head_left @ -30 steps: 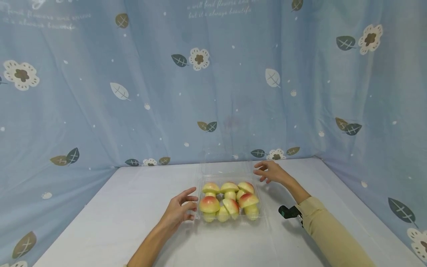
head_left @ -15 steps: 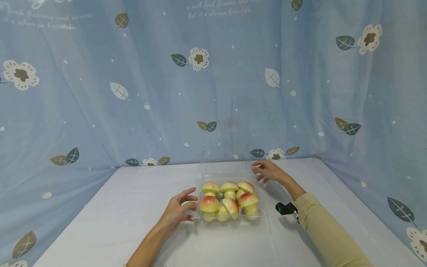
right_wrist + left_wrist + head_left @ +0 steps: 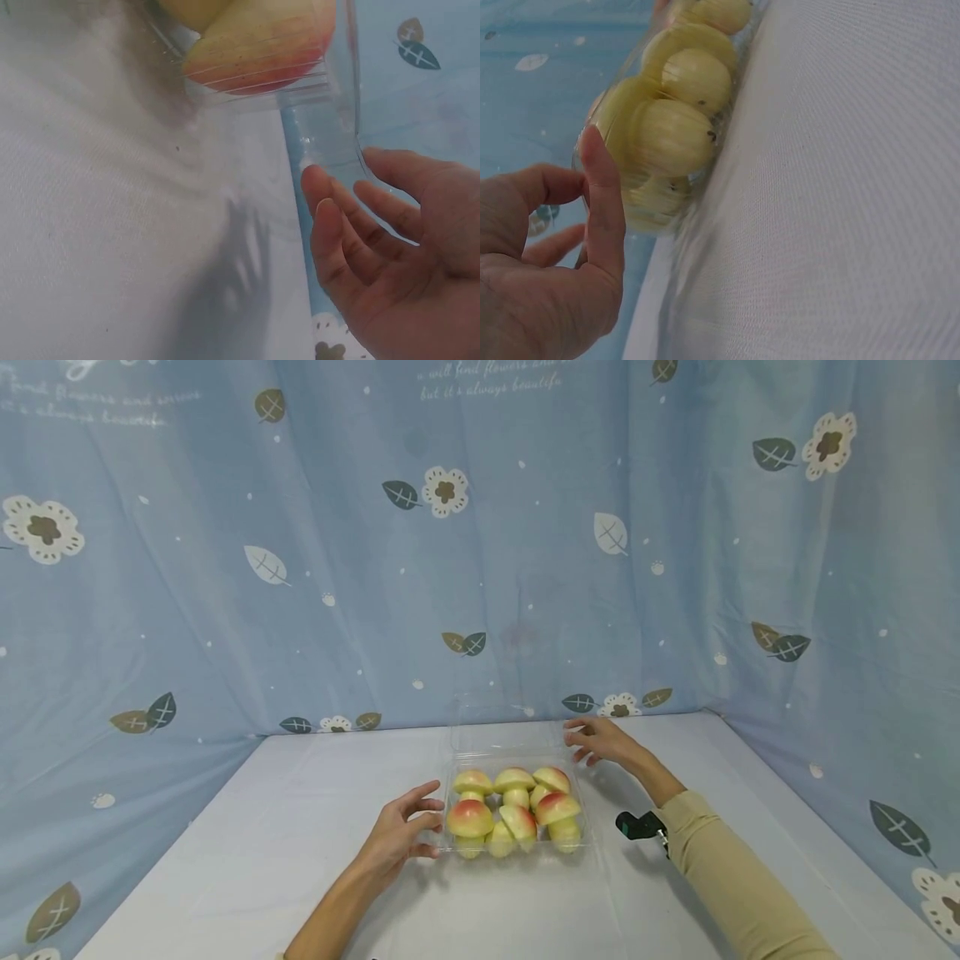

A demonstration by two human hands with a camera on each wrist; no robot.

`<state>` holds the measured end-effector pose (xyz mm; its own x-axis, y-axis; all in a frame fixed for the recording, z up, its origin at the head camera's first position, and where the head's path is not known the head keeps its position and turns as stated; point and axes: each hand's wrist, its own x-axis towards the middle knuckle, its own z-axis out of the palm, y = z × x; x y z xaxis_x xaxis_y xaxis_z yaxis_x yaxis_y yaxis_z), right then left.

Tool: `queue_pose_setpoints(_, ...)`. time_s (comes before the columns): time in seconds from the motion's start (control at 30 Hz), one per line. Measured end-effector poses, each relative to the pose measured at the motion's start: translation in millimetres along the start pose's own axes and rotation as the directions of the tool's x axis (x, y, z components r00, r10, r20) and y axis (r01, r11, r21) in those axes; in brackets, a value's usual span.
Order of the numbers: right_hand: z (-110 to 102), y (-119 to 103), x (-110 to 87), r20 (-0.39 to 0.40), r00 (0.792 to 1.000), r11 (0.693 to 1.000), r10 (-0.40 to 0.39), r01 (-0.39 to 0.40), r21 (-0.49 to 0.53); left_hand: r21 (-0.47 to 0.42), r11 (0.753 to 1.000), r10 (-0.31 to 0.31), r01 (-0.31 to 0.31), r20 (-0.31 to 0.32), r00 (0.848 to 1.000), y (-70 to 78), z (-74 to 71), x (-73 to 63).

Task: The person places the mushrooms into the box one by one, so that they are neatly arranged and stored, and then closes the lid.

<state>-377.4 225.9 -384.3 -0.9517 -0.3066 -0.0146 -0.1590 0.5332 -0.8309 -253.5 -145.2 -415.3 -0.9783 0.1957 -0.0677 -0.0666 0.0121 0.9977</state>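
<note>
On the white table sits a clear plastic clamshell box (image 3: pixel 588 842), its base holding several yellow-green mushroom-shaped pieces (image 3: pixel 517 785) with reddish caps. The clear lid (image 3: pixel 510 739) is raised at the back. My left hand (image 3: pixel 397 837) is at the box's left side. In the left wrist view its fingertips touch the rim, with one straight finger (image 3: pixel 602 202) in front of the wall. Beside the lid's right edge is my right hand (image 3: pixel 603 742), its fingers loosely bent. One fingertip touches or almost touches the lid edge in the right wrist view.
The white-covered table (image 3: pixel 300 843) surrounds the box. A blue patterned curtain (image 3: pixel 337 610) hangs behind it and along both sides. Under the right forearm, a small black device (image 3: pixel 637 825) is near the beige sleeve (image 3: pixel 727 868).
My right hand has moved slightly left, closer to the lid's right edge. The left hand, the box and its contents look unmoved.
</note>
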Motion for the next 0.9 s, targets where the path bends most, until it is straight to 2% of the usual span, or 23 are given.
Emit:
queue_pose_setpoints(0.23,-1.0,-2.6,-1.7,-0.044,0.998,0.999,-0.033,0.032,-0.01,-0.002,1.0,0.012,-0.012,-0.004,1.0,0.4,0.3,0.1)
queue_pose_setpoints(0.63,-3.8,-6.0,-3.9,-0.105,0.99,0.993,-0.097,0.103,0.052,0.02,1.0,0.017,-0.017,0.021,1.0,0.0,-1.1,1.3)
queue_pose_setpoints(0.9,-3.5,-7.7,-5.6,-0.103,0.986,0.984,-0.134,0.144,0.102,0.014,1.0,0.013,-0.014,0.028,1.0,0.1,-0.6,1.3)
